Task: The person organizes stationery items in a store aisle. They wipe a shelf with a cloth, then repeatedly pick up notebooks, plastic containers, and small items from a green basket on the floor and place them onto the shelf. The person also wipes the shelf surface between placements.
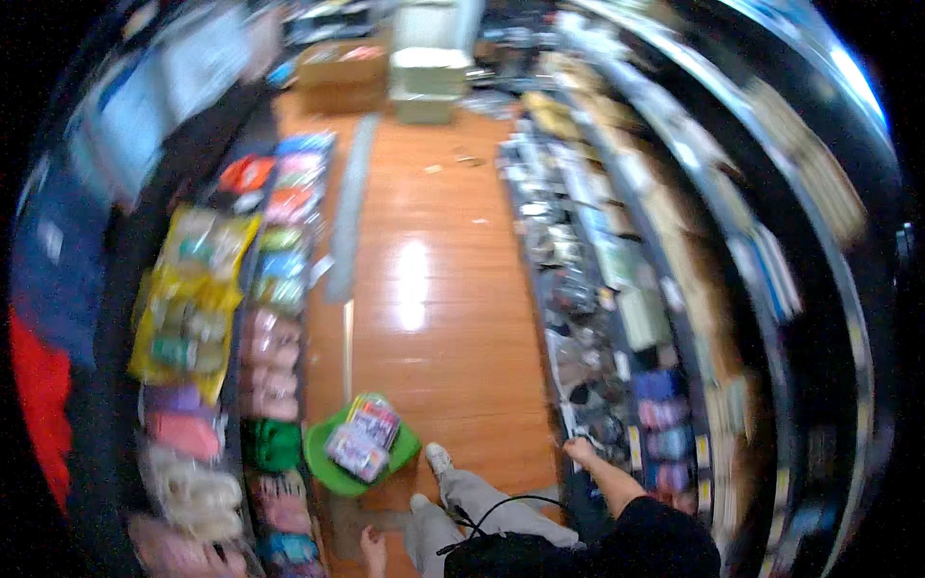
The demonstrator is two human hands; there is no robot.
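Note:
My right hand (578,449) is at the edge of the low right shelf, beside dark goods in clear wrapping (607,426). Its fingers are curled, and blur hides whether it grips anything. At the bottom of the view my left hand (372,545) hangs low beside my leg, its fingers partly bent. A green plastic stool (405,449) stands on the floor ahead of that hand. Two packs of small goods in clear plastic (361,441) lie on the stool.
Shelves of wrapped slippers (195,498) line the left, with yellow packs (191,318) further up. Tiered shelves (654,318) run along the right. A cardboard box (341,87) and a pale carton (426,90) stand at the far end of the wooden floor (448,347).

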